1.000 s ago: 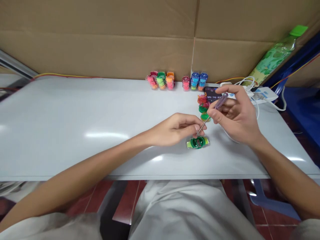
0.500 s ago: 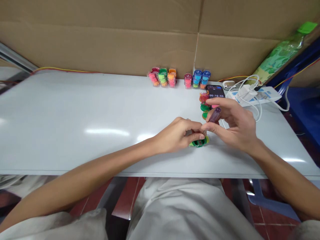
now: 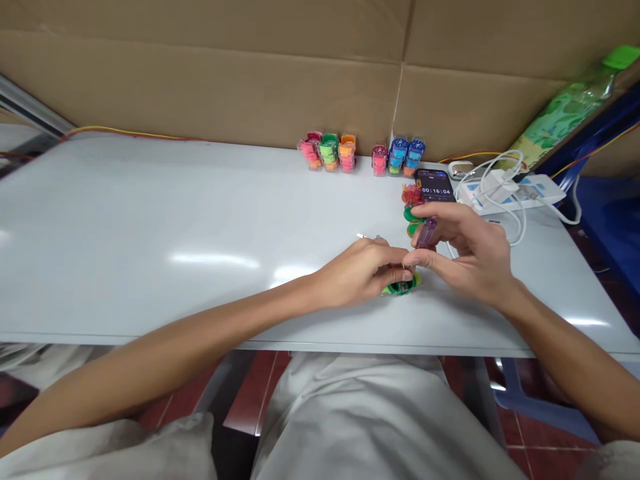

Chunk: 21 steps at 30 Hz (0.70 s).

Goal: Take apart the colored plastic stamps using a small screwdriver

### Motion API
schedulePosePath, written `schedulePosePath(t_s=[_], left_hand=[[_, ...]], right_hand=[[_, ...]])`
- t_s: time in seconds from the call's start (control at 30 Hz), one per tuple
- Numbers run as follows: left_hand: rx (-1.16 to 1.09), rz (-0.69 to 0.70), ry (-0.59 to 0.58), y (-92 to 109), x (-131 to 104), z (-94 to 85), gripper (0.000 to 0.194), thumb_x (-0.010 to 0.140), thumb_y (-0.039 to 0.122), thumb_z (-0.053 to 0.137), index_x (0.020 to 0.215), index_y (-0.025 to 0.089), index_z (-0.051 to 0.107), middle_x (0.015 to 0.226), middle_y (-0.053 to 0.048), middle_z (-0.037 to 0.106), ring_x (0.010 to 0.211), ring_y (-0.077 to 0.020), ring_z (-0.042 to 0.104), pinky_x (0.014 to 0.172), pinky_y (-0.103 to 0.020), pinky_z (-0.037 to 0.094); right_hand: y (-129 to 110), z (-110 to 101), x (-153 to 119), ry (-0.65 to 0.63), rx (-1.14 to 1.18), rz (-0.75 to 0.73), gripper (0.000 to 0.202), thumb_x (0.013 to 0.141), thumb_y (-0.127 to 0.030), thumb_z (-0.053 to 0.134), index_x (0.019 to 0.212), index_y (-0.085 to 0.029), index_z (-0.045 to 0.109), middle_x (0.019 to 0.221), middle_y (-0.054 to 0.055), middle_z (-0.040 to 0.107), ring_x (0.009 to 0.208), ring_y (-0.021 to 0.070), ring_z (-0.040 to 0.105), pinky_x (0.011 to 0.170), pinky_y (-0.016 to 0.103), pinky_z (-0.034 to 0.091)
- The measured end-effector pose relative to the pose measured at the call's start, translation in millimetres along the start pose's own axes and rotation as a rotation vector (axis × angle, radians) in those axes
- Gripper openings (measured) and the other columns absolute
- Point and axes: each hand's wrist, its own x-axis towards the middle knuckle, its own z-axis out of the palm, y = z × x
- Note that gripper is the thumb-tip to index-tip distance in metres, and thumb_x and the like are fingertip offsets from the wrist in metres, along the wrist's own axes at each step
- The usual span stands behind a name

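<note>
A small green and yellow toy (image 3: 401, 287) lies on the white table (image 3: 150, 267), mostly covered by my fingers. My left hand (image 3: 363, 272) pinches it and holds it down from the left. My right hand (image 3: 463, 250) grips a small screwdriver with a clear purple handle (image 3: 426, 233), held nearly upright with its tip down on the toy. The metal shaft is hidden between my fingertips.
Loose green and red toy parts (image 3: 411, 208) lie just behind my hands. A phone (image 3: 434, 185) shows a running timer. Stacks of coloured toys in clear packs (image 3: 327, 152) stand by the cardboard wall. A white power strip with cables (image 3: 510, 189) sits at the right.
My right hand has come down and left, bringing the screwdriver from a raised slant to nearly upright on the toy. My left hand has closed more over the toy. The timer has advanced.
</note>
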Motion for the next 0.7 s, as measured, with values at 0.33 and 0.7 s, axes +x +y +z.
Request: schedulePosePath(t_s=[0.33,0.7], left_hand=[[-0.039,0.002,0.007,0.1,0.1,1.7,0.013,0.105,0.021,0.065,0.097,0.017,0.074,0.080,0.000,0.071,0.071,-0.0134,0.061,0.074,-0.024,0.045],[-0.030,0.025,0.002,-3.0,0.7,5.6,0.013,0.105,0.020,0.065,0.096,0.016,0.073,0.080,-0.001,0.071,0.071,-0.0140,0.061,0.072,-0.024,0.044]], right_hand=[[-0.7,-1.6,0.0,-0.028,-0.031,0.000,0.058,0.089,-0.021,0.087,0.141,-0.032,0.065,0.096,-0.002,0.072,0.082,0.0135,0.070,0.077,0.027,0.062],[-5.6,-2.9,6.1,-0.029,-0.138,-0.091,0.046,0.092,-0.022,0.085,0.135,-0.028,0.068,0.092,-0.002,0.073,0.073,0.0107,0.068,0.070,0.023,0.059]])
